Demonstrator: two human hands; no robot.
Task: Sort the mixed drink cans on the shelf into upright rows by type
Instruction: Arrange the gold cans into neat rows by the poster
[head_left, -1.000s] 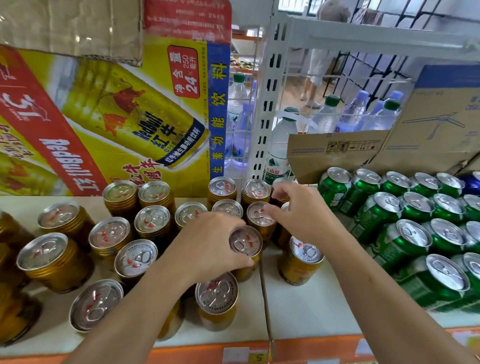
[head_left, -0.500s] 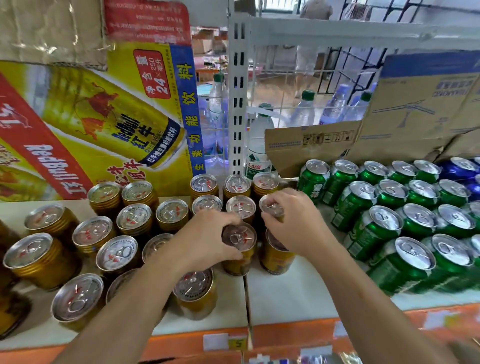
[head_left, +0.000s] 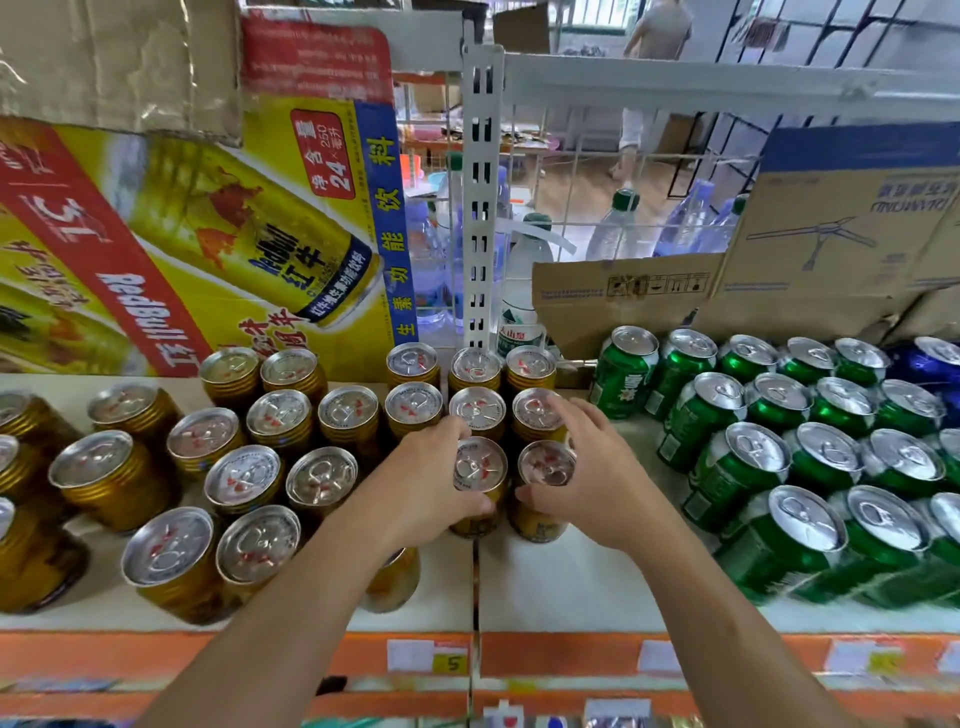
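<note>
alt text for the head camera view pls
Two bare hands each grip an upright gold metal drink can on a white shelf: the left hand the left can, the right hand the right can. More gold cans stand to the left, green metal cans to the right, a yellow printed carton behind.

The scene is brightly and evenly lit. Daylight is admitted from the room behind the shelving at the upper right, where the background is washed out almost to white. Hard glints are thrown off the silver lids of the gold ribbed metal drink cans (head_left: 280, 421) and the glossy green metal drink cans (head_left: 753, 452). Only soft, short shadows are cast on the pale shelf board (head_left: 597, 587). Straight lines are bowed towards the edges, and the orange price rail (head_left: 571, 660) is smeared by blur.
</note>
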